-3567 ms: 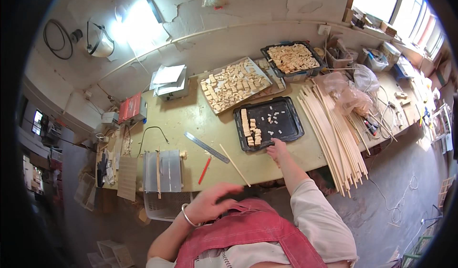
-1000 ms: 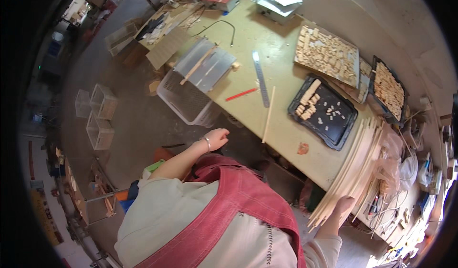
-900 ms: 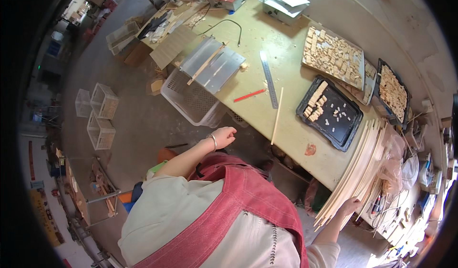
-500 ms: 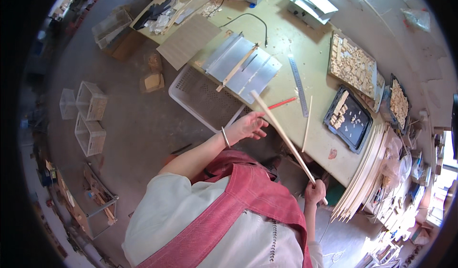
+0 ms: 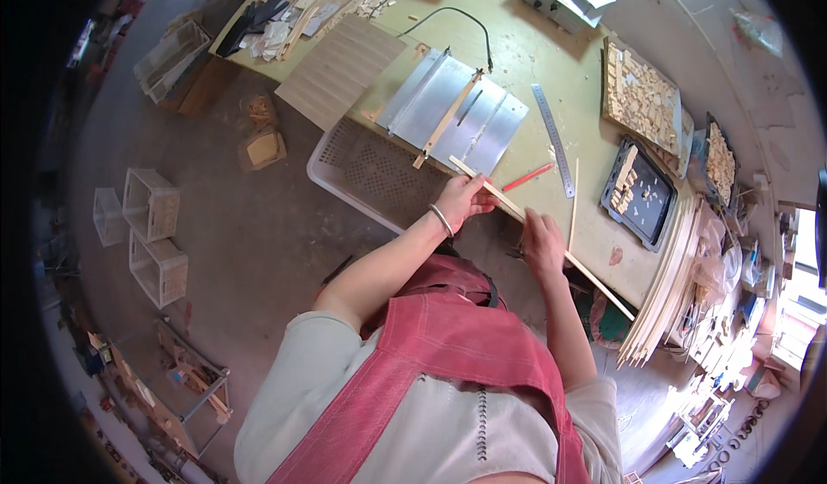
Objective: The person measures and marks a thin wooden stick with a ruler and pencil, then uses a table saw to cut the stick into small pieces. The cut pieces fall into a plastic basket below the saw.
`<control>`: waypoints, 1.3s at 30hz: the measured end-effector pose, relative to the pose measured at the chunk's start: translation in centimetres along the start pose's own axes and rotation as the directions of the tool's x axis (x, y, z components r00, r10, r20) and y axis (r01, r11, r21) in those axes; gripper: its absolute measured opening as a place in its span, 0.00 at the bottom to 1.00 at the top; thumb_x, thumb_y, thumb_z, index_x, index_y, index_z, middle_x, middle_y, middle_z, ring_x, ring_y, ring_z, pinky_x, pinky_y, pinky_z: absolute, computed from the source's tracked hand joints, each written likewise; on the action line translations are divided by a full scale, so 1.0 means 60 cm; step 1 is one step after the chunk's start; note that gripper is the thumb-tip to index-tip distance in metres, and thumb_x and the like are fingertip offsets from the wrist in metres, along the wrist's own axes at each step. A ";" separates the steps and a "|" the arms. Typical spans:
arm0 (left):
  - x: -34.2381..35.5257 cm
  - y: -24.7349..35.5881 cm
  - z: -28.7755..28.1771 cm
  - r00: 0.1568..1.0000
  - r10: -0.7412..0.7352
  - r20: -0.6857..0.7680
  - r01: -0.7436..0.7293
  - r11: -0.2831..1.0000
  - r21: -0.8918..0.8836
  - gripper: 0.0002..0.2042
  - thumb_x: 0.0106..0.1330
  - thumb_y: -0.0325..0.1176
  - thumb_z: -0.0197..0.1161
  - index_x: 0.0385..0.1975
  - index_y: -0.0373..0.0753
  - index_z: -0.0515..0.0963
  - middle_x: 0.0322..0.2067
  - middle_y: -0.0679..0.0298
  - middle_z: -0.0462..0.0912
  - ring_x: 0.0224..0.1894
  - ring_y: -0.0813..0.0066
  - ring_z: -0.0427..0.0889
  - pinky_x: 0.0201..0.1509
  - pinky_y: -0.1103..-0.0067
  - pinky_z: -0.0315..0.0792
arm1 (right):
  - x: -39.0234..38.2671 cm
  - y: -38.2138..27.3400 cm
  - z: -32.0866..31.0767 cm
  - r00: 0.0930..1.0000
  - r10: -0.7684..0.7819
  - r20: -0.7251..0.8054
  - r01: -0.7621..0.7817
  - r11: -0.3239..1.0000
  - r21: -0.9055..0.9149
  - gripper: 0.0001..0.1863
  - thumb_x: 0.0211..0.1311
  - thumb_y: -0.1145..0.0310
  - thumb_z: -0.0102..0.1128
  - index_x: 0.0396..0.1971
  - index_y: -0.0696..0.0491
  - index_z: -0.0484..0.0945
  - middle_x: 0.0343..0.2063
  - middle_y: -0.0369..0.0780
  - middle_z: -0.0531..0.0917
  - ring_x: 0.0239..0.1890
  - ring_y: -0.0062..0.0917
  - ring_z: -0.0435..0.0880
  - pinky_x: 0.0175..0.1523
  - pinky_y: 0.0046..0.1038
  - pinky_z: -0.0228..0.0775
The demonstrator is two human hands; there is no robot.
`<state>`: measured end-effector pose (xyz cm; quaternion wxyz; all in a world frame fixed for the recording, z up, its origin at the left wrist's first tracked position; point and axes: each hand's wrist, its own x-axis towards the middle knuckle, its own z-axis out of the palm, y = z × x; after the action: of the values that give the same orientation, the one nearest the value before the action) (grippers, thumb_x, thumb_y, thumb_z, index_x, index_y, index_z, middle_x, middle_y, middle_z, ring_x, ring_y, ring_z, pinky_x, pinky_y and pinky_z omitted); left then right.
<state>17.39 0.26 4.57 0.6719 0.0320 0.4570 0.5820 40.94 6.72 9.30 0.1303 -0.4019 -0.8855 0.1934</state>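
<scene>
My left hand is closed on a long pale wooden stick, near its far end at the bench's edge. My right hand is closed round the same stick farther back. The stick's far end reaches the lower edge of a flat metal saw table, which has a wooden strip across it. Beside it lie a steel ruler, a red flat object and a thinner stick.
A basket sits below the bench. Right are a bundle of sticks, a black tray and trays of small blocks. A cardboard sheet overhangs the left; plastic crates stand on the floor.
My right hand has taken a stick from the bundle and brought it left and forward. My left hand has risen and closed on it. The view has turned toward the saw table.
</scene>
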 end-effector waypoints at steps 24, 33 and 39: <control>0.013 0.081 -0.033 0.861 0.344 0.374 -0.157 -0.519 0.840 0.41 0.66 0.35 0.67 0.79 0.34 0.60 0.82 0.52 0.56 0.84 0.57 0.54 0.83 0.56 0.54 | 0.210 -0.136 0.199 0.937 0.145 -0.319 -0.074 0.972 0.225 0.18 0.62 0.69 0.71 0.53 0.50 0.86 0.47 0.41 0.83 0.54 0.39 0.80 0.61 0.43 0.66; -0.078 0.162 -0.134 0.798 0.373 0.473 -0.515 0.013 0.857 0.28 0.68 0.27 0.67 0.69 0.32 0.70 0.60 0.52 0.77 0.58 0.56 0.81 0.61 0.66 0.77 | 0.222 -0.134 0.220 0.883 0.237 -0.404 -0.146 0.959 0.243 0.08 0.58 0.67 0.78 0.37 0.49 0.89 0.38 0.38 0.81 0.45 0.37 0.78 0.52 0.39 0.66; -0.054 0.215 -0.300 0.873 0.447 0.194 -0.226 0.018 0.974 0.21 0.68 0.29 0.67 0.59 0.34 0.71 0.47 0.51 0.78 0.48 0.49 0.81 0.52 0.59 0.77 | 0.231 -0.141 0.215 0.874 0.248 -0.418 -0.167 0.961 0.221 0.06 0.60 0.70 0.77 0.36 0.52 0.88 0.38 0.39 0.81 0.45 0.36 0.77 0.52 0.38 0.67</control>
<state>-3.72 -7.03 3.41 0.2783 0.5254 0.7563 0.2731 21.45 9.14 2.64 0.3416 -0.5148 -0.7635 0.1881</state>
